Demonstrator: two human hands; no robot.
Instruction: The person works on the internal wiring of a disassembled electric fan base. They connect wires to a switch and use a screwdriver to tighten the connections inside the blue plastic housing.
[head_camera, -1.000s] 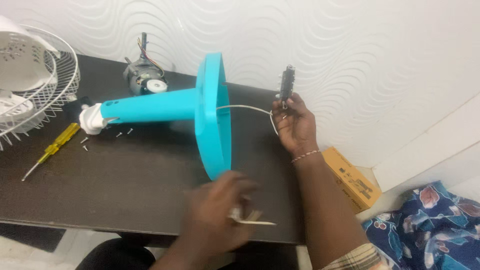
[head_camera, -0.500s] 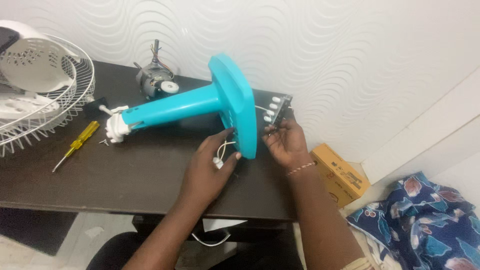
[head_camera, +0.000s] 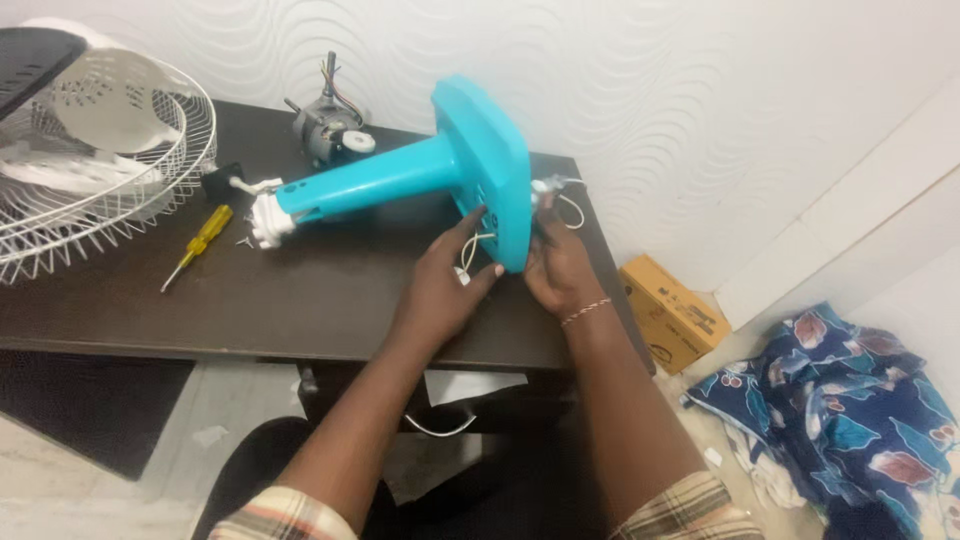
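Observation:
A turquoise fan stand (head_camera: 400, 175) lies on its side on the dark table (head_camera: 300, 300), its flat base (head_camera: 490, 165) standing on edge at the right. My left hand (head_camera: 445, 290) rests against the front face of the base and pinches a thin white wire there. My right hand (head_camera: 555, 265) reaches behind the base, fingers curled at its underside, where a small switch part and white wire (head_camera: 560, 190) stick out. What the right fingers hold is hidden by the base.
A yellow-handled screwdriver (head_camera: 200, 243) lies left of the stand's white neck end. A bare fan motor (head_camera: 328, 125) stands at the back. White wire fan guards (head_camera: 95, 170) fill the left end. A cardboard box (head_camera: 675, 312) and patterned blue cloth (head_camera: 840, 400) lie on the floor at right.
My right hand brought the switch part down from the air to behind the base. My left hand rose from the table's front edge to the base face.

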